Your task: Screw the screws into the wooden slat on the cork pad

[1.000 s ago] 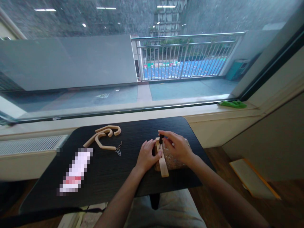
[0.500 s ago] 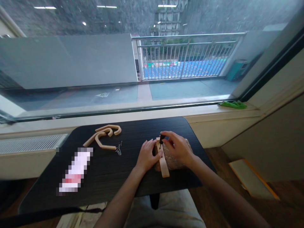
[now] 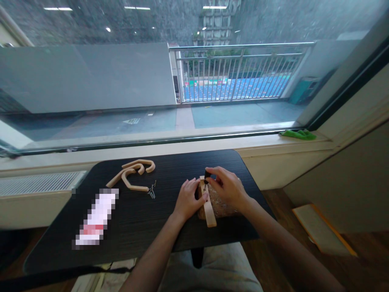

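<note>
My right hand (image 3: 228, 187) pinches the black handle of a small screwdriver (image 3: 207, 176), which stands upright with its tip down at the upper part of a pale wooden strip (image 3: 210, 217). The strip lies across a brown, rough-looking block (image 3: 217, 207) whose material I cannot make out. With the thumb on top of the strip and the fingers along its left side, my left hand (image 3: 189, 198) holds it against the block. Dark spots, perhaps holes or screw heads, show on the strip near the thumb.
Curved wooden hooks (image 3: 136, 187) lie at the back left of the black table (image 3: 146, 227), with several loose screws (image 3: 152, 191) beside them. A blurred pink-and-white item (image 3: 99, 215) lies nearer the left edge. A green cloth (image 3: 299, 134) rests on the windowsill.
My right hand has turned slightly around the screwdriver handle. My left hand, the wooden strip and the block look unmoved.
</note>
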Demonstrator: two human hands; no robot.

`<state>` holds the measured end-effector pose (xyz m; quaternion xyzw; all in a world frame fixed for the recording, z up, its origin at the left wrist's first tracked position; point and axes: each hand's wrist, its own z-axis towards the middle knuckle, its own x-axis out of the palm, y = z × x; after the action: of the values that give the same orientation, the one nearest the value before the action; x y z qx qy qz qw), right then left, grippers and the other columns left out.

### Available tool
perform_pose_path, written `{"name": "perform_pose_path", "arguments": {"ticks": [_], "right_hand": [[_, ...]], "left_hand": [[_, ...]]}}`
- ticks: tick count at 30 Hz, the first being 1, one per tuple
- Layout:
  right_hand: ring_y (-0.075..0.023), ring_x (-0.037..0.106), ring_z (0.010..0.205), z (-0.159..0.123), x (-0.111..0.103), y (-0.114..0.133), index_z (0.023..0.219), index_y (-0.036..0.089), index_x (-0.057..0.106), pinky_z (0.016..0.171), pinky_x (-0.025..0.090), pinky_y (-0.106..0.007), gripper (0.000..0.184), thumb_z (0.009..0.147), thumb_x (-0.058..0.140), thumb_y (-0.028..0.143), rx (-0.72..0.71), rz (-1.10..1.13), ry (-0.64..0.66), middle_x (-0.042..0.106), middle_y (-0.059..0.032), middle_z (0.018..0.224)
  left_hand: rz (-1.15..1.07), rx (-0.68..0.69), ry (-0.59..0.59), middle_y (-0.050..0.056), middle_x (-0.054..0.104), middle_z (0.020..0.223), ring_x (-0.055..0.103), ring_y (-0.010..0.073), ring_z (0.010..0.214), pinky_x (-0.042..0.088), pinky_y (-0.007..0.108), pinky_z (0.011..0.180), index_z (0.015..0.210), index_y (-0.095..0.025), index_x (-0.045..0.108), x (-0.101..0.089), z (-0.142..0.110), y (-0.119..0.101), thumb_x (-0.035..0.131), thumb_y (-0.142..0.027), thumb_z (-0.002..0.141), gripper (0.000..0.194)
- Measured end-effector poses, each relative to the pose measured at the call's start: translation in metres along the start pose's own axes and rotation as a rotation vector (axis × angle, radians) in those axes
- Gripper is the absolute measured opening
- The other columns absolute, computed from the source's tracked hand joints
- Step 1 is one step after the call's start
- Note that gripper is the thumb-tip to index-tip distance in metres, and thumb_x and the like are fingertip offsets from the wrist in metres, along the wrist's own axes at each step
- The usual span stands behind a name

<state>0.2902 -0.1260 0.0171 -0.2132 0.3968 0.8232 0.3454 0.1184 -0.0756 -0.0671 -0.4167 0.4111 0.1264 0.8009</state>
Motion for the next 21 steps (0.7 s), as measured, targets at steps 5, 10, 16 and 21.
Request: {"name": "perform_pose_path", "arguments": {"ticks": [5, 10, 16, 21], "right_hand": [[-0.0108, 0.063, 0.061, -0.0008, 0.0029, 0.0009, 0.111, 0.022, 0.064, 0.059, 0.050, -0.023, 0.021, 0.091, 0.057, 0.020, 0.067, 0.073, -0.011, 0.073, -0.0048, 0.098], [-0.0097, 0.058, 0.054, -0.0021, 0.0049, 0.0032, 0.107, 0.020, 0.062, 0.053, 0.044, -0.021, 0.019, 0.088, 0.061, 0.021, 0.135, 0.118, -0.022, 0.072, -0.0009, 0.078], [-0.0091, 0.052, 0.048, -0.0008, 0.0023, 0.0059, 0.107, 0.019, 0.063, 0.050, 0.041, -0.020, 0.021, 0.086, 0.059, 0.021, 0.132, 0.098, -0.013, 0.062, 0.0041, 0.063], [-0.0088, 0.051, 0.047, -0.0022, 0.0048, 0.0041, 0.110, 0.019, 0.062, 0.050, 0.041, -0.021, 0.024, 0.087, 0.055, 0.020, 0.117, 0.102, -0.023, 0.063, 0.0036, 0.065]], "left_hand": [[-0.011, 0.003, -0.003, 0.011, 0.067, 0.127, 0.057, 0.0296, 0.127, 0.036, 0.057, 0.114, 0.122, -0.020, 0.058, 0.0000, 0.0006, -0.0004, 0.060, -0.034, 0.082, 0.042], [-0.010, -0.003, -0.006, 0.012, 0.068, 0.126, 0.057, 0.0295, 0.127, 0.036, 0.057, 0.114, 0.121, -0.020, 0.058, -0.0005, 0.0008, -0.0022, 0.061, -0.032, 0.082, 0.041], [-0.008, -0.007, -0.001, 0.013, 0.067, 0.127, 0.057, 0.0301, 0.127, 0.035, 0.058, 0.114, 0.121, -0.017, 0.058, -0.0001, 0.0006, -0.0016, 0.060, -0.032, 0.082, 0.042], [-0.009, -0.006, -0.005, 0.011, 0.067, 0.128, 0.057, 0.0294, 0.127, 0.035, 0.057, 0.115, 0.122, -0.019, 0.057, -0.0001, 0.0003, -0.0007, 0.060, -0.033, 0.082, 0.042]]}}
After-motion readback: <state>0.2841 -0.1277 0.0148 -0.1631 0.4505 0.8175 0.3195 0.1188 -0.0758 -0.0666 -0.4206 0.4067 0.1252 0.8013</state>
